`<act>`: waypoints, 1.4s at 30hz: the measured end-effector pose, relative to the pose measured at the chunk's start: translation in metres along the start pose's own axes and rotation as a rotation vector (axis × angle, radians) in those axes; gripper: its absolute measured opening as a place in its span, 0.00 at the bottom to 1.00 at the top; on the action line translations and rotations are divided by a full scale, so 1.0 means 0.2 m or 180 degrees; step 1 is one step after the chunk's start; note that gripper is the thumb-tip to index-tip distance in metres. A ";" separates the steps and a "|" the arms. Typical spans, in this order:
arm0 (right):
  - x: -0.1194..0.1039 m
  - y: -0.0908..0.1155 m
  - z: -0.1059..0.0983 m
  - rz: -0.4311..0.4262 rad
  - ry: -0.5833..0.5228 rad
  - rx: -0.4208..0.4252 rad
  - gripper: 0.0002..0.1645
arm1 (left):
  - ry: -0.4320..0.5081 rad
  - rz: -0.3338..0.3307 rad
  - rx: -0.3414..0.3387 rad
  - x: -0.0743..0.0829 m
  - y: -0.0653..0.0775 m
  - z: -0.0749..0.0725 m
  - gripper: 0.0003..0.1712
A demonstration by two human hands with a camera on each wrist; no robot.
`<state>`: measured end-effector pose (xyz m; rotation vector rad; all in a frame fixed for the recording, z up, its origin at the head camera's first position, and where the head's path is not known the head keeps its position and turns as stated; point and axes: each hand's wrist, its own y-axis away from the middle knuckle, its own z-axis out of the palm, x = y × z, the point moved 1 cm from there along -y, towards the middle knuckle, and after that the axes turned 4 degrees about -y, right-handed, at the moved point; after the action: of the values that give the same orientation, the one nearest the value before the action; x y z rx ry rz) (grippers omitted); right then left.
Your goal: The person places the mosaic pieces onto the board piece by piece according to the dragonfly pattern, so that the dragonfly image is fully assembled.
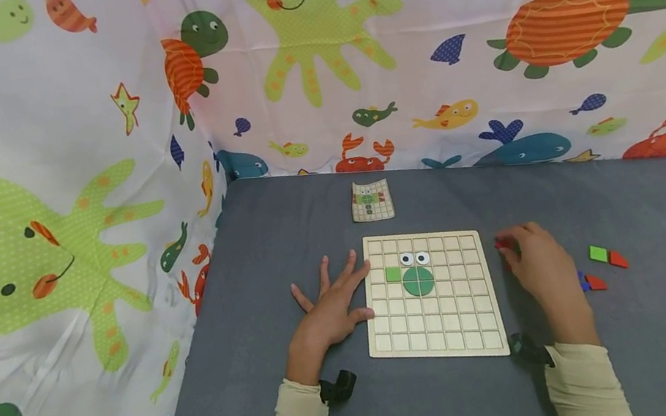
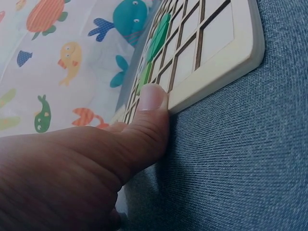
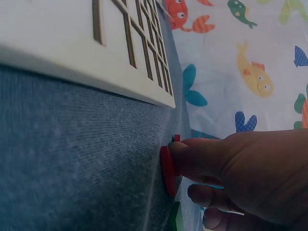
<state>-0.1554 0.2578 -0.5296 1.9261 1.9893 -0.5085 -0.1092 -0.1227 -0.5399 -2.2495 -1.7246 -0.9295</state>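
A wooden grid board (image 1: 397,344) lies on the grey cloth. On it sit two eye tiles (image 1: 414,259), a light green square (image 1: 393,274) and several dark green quarter pieces forming a circle (image 1: 418,281). My left hand (image 1: 327,314) rests at the board's left side with fingers spread; its thumb (image 2: 151,103) touches the edge. Just right of the board, my right hand (image 1: 540,268) pinches a small red piece (image 1: 498,245) at its fingertips. In the right wrist view, another red piece (image 3: 167,171) shows by the thumb; fingers partly hide the pieces.
Farther right lie a light green square (image 1: 598,254), a red piece (image 1: 618,259), another red piece (image 1: 597,283) and a blue piece (image 1: 584,281), partly behind the right hand. A slightly curled pattern card (image 1: 373,212) lies behind the board. Printed curtains stand behind and left.
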 end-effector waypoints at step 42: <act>-0.51 -0.06 0.12 -0.0719 -0.0668 -0.0715 0.13 | 0.0082 0.0088 0.0055 0.00 0.01 0.00 0.52</act>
<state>-0.1641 0.1562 -0.5026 1.4632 2.0389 -0.4962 -0.1070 -0.1235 -0.5383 -2.2348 -1.6802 -0.9300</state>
